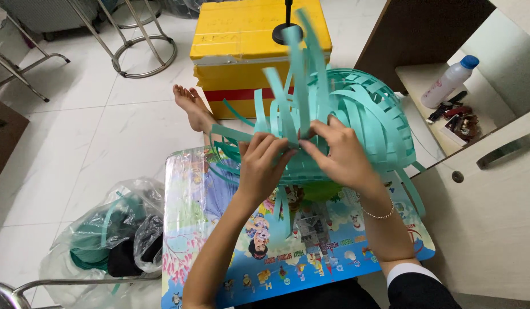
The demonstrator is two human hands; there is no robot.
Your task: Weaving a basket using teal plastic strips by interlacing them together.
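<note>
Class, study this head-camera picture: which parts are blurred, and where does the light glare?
Head view: the upright teal strips are smeared by motion blur; both hands, left and right, stay fairly sharp; soft glare lies on the white floor tiles and the clear plastic bag.

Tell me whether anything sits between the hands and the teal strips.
Nothing visible does. The left hand and right hand are already on the teal strips, with fingers pinching the upright ones above the small table.
</note>
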